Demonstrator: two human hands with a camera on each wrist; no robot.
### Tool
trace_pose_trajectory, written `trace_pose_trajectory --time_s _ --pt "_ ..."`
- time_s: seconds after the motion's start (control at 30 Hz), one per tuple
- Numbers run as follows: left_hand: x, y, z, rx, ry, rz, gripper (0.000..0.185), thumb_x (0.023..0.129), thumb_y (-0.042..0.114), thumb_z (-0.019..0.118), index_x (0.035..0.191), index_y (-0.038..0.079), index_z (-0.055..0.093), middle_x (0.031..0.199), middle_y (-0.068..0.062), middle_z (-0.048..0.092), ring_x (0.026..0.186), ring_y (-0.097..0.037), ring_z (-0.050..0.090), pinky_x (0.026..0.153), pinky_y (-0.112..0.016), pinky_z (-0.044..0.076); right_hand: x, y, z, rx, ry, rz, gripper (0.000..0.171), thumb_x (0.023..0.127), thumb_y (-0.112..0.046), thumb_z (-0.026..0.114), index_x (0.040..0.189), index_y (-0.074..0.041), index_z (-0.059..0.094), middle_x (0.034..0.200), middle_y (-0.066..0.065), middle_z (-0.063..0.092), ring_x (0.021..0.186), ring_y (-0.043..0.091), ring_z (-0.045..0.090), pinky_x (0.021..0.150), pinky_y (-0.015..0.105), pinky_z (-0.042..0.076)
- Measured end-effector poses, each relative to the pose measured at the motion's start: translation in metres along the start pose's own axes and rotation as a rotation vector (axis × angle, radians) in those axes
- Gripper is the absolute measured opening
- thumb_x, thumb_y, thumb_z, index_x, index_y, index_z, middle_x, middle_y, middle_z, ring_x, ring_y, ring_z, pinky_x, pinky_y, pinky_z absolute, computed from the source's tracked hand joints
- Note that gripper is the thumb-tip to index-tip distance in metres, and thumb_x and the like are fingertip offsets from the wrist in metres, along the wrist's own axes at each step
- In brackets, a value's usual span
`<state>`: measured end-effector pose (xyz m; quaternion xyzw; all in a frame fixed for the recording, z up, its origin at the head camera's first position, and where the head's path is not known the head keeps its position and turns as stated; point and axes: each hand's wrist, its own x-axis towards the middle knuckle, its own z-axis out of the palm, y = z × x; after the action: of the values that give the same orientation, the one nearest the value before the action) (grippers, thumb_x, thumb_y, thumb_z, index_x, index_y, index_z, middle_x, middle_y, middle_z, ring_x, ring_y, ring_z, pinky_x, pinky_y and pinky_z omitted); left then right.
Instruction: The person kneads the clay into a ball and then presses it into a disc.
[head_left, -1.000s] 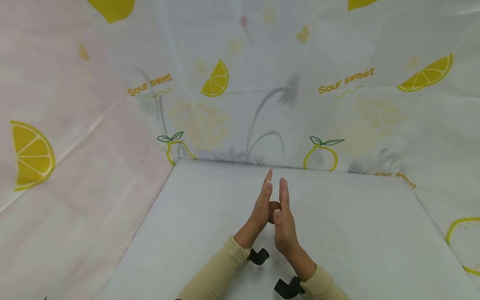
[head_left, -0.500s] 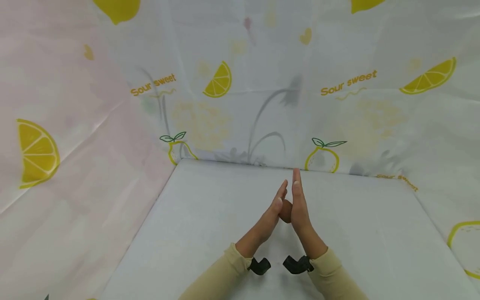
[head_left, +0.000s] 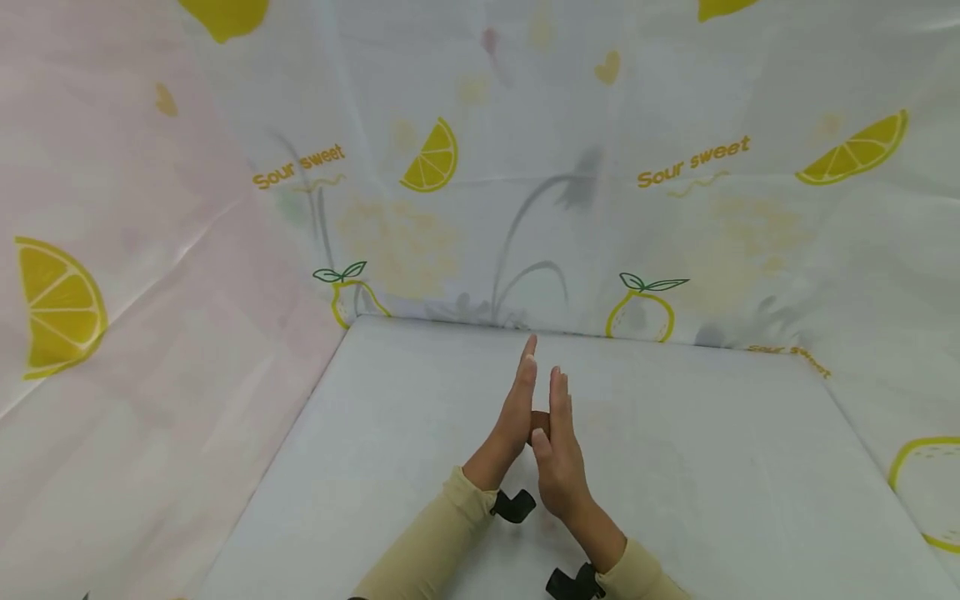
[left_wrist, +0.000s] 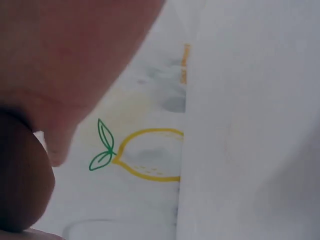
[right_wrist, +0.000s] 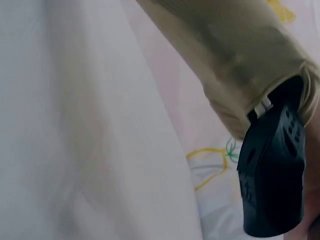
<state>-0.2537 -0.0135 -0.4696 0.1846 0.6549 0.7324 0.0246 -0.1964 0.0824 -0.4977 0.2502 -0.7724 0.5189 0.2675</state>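
Lemon-printed sheeting point(head_left: 465, 250) walls the space, pinkish at the left, where a yellow lemon slice point(head_left: 63, 308) shows, and paler across the back and right. Before it spreads a white tabletop point(head_left: 375, 417). From the left comes a beige left sleeve point(head_left: 427, 542), with a black wrist camera point(head_left: 513, 506) jutting from the cuff. Beyond it, the left hand point(head_left: 517, 408) stands edge-on, fingers straight and directed toward the table's far edge. Next to the right sits a brown rounded lump point(head_left: 540, 423), sandwiched between the two palms and partly covered by them. Its visible portion looks longer along the palms than across, running roughly the way the fingers point; in the left wrist view it appears as a smooth oval, cut by the frame, so its true long axis cannot be told. Neither end stands out as a tip. On its right, the right hand point(head_left: 561, 458) lies flat against it, fingers extended, thumb across its near side, set slightly closer to the wearer than the left. A second black wrist camera point(head_left: 573, 583) and the right sleeve point(head_left: 637, 575) follow at the lower right.
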Motion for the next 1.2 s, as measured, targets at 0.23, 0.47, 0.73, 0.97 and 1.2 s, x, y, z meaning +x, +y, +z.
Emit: trace_pose_trajectory --time_s 0.23,0.47,0.73,0.97,1.2 --pt "-0.005 -0.006 0.003 -0.035 -0.063 -0.033 0.074 0.107 0.057 0.019 0.165 0.014 0.005 0.171 -0.001 0.002 0.156 -0.019 0.000 0.123 -0.054 0.008 0.010 -0.013 -0.005 -0.010 0.025 -0.092 0.070 0.111 -0.044 0.025 0.161 0.003 0.010 0.169 0.019 0.011 0.155 0.037 0.003 0.124 0.039 -0.005" --pt "-0.018 -0.009 0.016 0.019 -0.144 -0.004 0.067 0.109 0.051 0.014 0.165 0.014 0.006 0.170 0.000 0.009 0.155 -0.014 0.006 0.124 -0.049 0.006 0.038 -0.006 -0.025 0.115 0.024 0.020 0.062 0.112 -0.032 0.025 0.163 -0.003 0.007 0.170 0.016 0.007 0.156 0.027 0.003 0.124 0.029 0.003" --pt "-0.021 -0.002 0.009 -0.050 -0.271 0.098 0.077 0.107 0.061 0.011 0.164 0.011 -0.002 0.171 -0.004 -0.001 0.156 -0.019 -0.001 0.124 -0.050 0.004 0.043 0.025 -0.034 0.236 -0.020 0.242 0.058 0.113 -0.030 0.021 0.165 -0.012 0.005 0.171 0.006 0.003 0.156 0.018 0.001 0.122 0.030 0.005" --pt "-0.013 0.005 0.008 0.006 -0.175 0.153 0.076 0.107 0.060 0.013 0.165 0.010 0.003 0.171 -0.006 0.001 0.156 -0.019 -0.002 0.124 -0.053 0.005 0.016 0.023 -0.016 0.124 0.012 0.136 0.057 0.112 -0.015 0.029 0.164 -0.007 0.008 0.128 0.021 0.061 0.103 0.005 0.054 0.101 0.012 0.034" --pt "-0.008 -0.001 0.010 -0.002 -0.076 0.046 0.070 0.109 0.054 0.018 0.165 0.014 0.006 0.171 -0.005 0.005 0.155 -0.021 0.006 0.123 -0.053 0.011 0.010 -0.002 -0.005 -0.017 0.053 -0.106 0.072 0.110 -0.044 0.030 0.161 0.005 0.012 0.167 0.024 0.014 0.154 0.032 0.017 0.124 0.036 0.005"
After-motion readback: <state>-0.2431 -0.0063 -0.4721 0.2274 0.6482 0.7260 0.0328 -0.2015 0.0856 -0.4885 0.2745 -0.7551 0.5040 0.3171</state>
